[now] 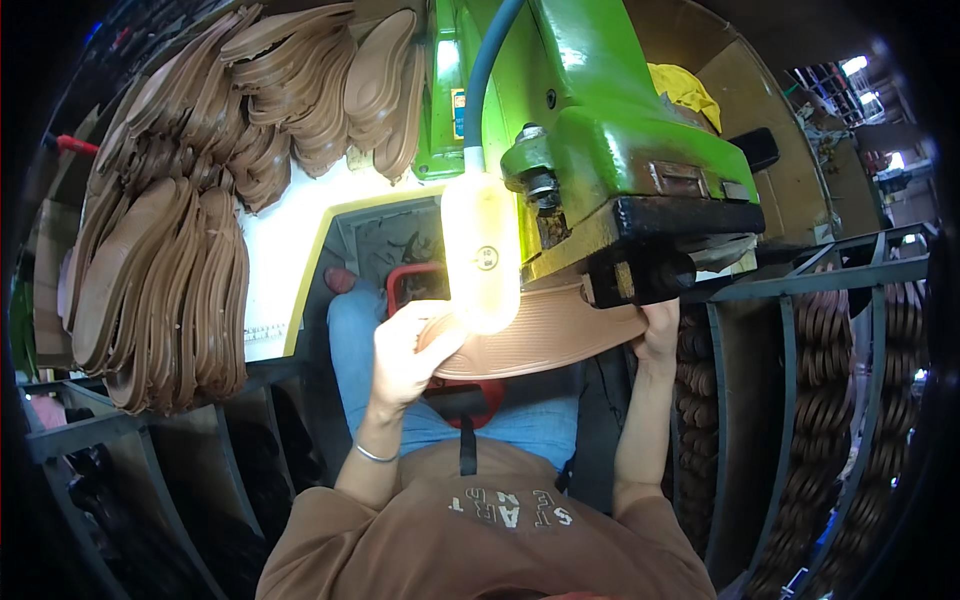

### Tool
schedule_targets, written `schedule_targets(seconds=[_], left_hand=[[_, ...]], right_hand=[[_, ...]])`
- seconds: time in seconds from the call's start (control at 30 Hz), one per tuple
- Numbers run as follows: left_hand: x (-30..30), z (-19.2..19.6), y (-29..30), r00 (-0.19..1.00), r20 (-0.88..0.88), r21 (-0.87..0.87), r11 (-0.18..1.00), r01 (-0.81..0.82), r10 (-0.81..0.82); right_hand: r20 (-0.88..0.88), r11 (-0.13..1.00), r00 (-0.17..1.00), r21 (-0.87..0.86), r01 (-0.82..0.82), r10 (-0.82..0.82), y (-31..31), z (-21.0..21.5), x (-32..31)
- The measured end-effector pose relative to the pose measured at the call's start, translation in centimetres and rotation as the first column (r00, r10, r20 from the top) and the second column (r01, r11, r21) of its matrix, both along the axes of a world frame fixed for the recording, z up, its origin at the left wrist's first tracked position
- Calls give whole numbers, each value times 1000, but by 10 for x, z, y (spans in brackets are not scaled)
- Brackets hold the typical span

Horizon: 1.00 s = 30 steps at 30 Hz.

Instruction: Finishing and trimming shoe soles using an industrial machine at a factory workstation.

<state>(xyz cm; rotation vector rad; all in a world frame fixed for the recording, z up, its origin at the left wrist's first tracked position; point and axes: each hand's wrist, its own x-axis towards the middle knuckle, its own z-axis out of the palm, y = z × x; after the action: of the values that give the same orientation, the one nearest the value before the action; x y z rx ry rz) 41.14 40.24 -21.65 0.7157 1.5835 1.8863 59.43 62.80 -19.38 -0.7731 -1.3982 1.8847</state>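
A brown shoe sole (pixel 540 340) is held crosswise in front of the green machine (pixel 620 130), its ridged face showing. At its left end, my left hand (pixel 410 350) is closed on it, thumb lying over the face. My right hand (pixel 657 328) grips the other end, its fingers partly hidden behind the sole and the machine. The sole's upper edge lies at the machine's dark working head (pixel 640 278); whether they touch I cannot tell. A glowing lamp (pixel 480 240) on a bendable neck covers part of the sole's upper left edge.
Piles of brown soles (pixel 160 290) stand on the white, yellow-edged table (pixel 290 240) at left. Metal racks (pixel 785 420) with soles flank me at right, and another rack (pixel 150 460) stands lower left. Behind the machine are a cardboard box (pixel 780 100) and yellow cloth (pixel 687 92).
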Motion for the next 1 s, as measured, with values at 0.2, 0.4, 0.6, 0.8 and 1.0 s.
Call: schedule_targets(seconds=[0.2, 0.4, 0.6, 0.8, 1.0], left_hand=[[-34, -10, -48, 925, 371, 3, 997, -83, 76], [-43, -52, -94, 860, 509, -48, 999, 9, 16], [29, -81, -79, 871, 425, -266, 886, 380, -246], [97, -78, -25, 880, 176, -266, 840, 473, -440], [-17, -49, 8, 834, 85, -268, 794, 547, -546]], right_hand=[[-6, 993, 994, 48, -108, 108, -29, -12, -31], [18, 976, 985, 135, -172, 171, -55, -5, -61], [82, 948, 992, 299, -113, 92, -59, -9, -72], [198, 956, 963, 194, -222, 183, -67, 14, -73], [369, 802, 886, 597, 7, -282, -17, 77, 23]])
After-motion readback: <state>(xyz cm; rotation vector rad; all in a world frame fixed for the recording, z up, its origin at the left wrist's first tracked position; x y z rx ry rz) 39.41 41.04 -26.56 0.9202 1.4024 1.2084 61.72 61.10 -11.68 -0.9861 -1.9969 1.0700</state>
